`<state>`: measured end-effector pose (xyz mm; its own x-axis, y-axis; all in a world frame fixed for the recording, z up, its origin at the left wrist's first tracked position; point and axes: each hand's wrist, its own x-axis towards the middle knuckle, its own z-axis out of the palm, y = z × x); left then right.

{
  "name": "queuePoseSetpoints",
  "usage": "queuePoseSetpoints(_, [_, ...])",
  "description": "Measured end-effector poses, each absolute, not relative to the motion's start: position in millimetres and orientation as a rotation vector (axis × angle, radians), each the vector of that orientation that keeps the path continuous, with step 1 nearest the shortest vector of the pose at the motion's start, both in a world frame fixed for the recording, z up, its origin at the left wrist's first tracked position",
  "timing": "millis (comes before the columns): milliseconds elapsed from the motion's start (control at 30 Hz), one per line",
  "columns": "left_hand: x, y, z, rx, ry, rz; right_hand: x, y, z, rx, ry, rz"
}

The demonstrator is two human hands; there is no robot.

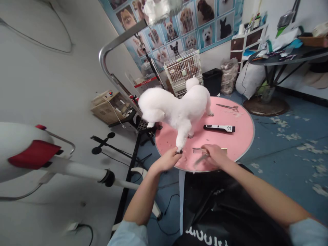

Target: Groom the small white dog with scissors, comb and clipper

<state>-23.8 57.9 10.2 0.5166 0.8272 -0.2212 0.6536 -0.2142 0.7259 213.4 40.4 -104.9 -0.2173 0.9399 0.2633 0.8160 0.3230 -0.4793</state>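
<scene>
- Apron [220,205], black with white lettering, just before the near edge of the pink table [244,131];
- left hand [167,160] at the table's near edge, thumb and fingers pinching a foot of the white dog [176,107];
- right hand [215,155] over the table's near part, fingers curled round a bladed tool [201,159], its shape blurred; I cannot tell how each finger sits;
- metal comb [196,149] over the table's near part, its middle hidden by the right hand; whether held or lying there, I cannot tell;
- the dog itself on the table's left half, its body hiding the surface behind;
- black-and-white clipper [219,128] lying right of the table's centre; steel scissors [228,107] beyond it, toward the far edge, beside loose tufts;
- white dryer [23,150] with a red panel, well left of the table;
- metal arm [120,37] rising left of the table, crossing in front of the poster [176,30];
- beyond the table's far edge, a wire cage [184,68], partly blocked by the dog; a black bin [212,80] beside it; a dark worktable [289,58], cluttered, farther right.
</scene>
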Motion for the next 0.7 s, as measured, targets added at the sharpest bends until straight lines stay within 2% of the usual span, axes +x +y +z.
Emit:
queuePoseSetpoints(133, [-21.3, 64.2, -8.5, 2.221, 1.38, 0.075, 257.1, 55.7, -77.6, -2.012, -2.379, 0.432])
queuePoseSetpoints(300, [-29.4, 76.2, -8.7, 2.381, 1.474, -0.162, 269.3, 65.1, -58.0, -2.083, -2.617, 0.705])
queuePoseSetpoints(400, [-46.0, 84.9, 1.6, 2.461, 1.591, -0.29, 272.7, 54.8, -65.3, -1.939, -2.567, 0.457])
queuePoseSetpoints(500, [-59.8, 92.2, 8.5, 2.508, 1.666, -0.417, 256.8, 38.3, -80.1, -2.055, -2.325, 0.095])
queuePoseSetpoints(567, [-63.9, 96.5, 8.9, 2.538, 1.666, -0.47, 224.3, 23.0, -91.0, -2.093, -2.22, 0.021])
queuePoseSetpoints(633, [-64.6, 100.3, 6.5, 2.564, 1.653, -0.503, 180.8, 2.1, -103.0, -1.849, -2.343, 0.1])
queuePoseSetpoints(700, [-63.9, 102.7, 1.8, 2.56, 1.652, -0.549, 142.9, -23.3, -116.7, -1.396, -2.516, 0.192])
